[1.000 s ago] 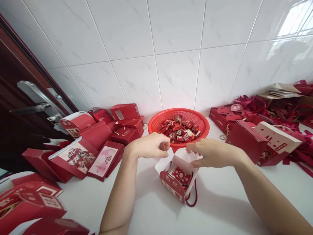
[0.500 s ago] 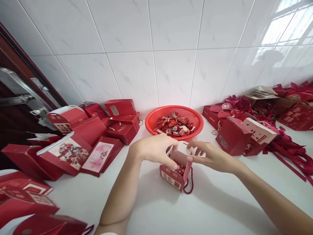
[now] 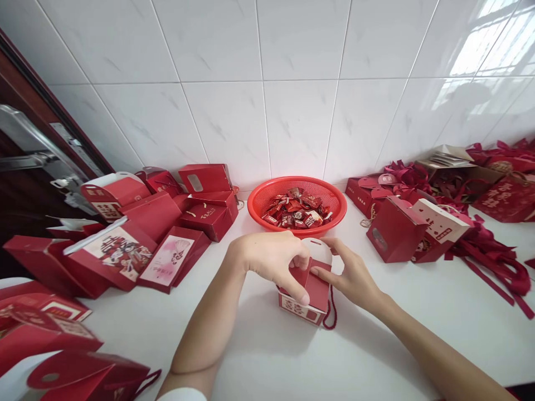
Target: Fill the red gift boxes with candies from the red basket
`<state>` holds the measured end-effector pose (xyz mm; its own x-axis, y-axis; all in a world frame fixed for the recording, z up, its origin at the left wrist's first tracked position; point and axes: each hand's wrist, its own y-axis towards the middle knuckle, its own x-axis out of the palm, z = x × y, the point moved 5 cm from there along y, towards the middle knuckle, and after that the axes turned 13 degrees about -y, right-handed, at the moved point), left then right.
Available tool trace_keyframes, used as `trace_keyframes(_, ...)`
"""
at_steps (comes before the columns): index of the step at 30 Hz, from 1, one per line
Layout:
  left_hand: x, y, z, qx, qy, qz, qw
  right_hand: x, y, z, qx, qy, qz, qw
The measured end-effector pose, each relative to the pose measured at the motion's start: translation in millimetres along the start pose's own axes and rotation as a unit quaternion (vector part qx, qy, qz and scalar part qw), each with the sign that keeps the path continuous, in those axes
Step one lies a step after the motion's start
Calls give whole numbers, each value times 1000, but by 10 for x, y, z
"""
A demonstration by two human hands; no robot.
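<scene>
A small red gift box (image 3: 304,311) with white-and-gold lettering on its front stands on the white tabletop, a dark red cord loop (image 3: 332,313) hanging at its right side. Side flaps are folded flat over its top, while a rounded back flap (image 3: 314,249), white inside and slotted, stands up behind. My left hand (image 3: 273,260) grips the box from the left, thumb along the top front edge and fingers curled over the left flap. From the right, my right hand (image 3: 355,273) presses its thumb on the right flap, its fingers around the back corner. The contents are covered.
Behind the box, a red plastic basket (image 3: 253,209) holds many red-wrapped sweets (image 3: 295,209). Several red gift boxes (image 3: 167,259) crowd the left side. To the right are more boxes (image 3: 397,228) and dark red ribbons (image 3: 493,262). A tiled wall (image 3: 225,122) closes off the back.
The right flap, upright before, now lies folded flat across the box top and hides the contents. Both hands have closed in on the top, my right thumb pressing the flap.
</scene>
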<state>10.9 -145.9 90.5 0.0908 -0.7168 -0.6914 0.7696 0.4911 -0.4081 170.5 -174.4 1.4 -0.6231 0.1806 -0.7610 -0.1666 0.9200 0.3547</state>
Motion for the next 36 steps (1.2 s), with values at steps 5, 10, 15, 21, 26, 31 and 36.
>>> trace_keyframes(5, -35, 30, -34, -8, -24, -3, 1000, -58, -37, -43, -55, -4, 53, 997)
trace_keyframes(10, -75, 90, -149, -58, 14, 34, 998, -84, -98, -146, -151, -5, 93, 984)
trace_keyframes(15, -113, 129, -239, -107, 37, 71, 991, -81, -154, -170, -184, -14, 94, 978)
trace_keyframes(21, -41, 254, -199, -57, 33, 39, 997, -23, -193, -234, -226, -29, 70, 971)
trace_keyframes(26, 18, 350, -168, -30, 22, -19, 999, -27, -166, -220, -197, -44, 61, 977)
trace_keyframes(31, 27, 416, -182, -40, -5, -18, 999, -144, -62, -76, -116, -80, 28, 990)
trace_keyframes(36, 58, 479, -167, -55, -20, 5, 998, -354, -78, 118, -8, -69, 19, 997)
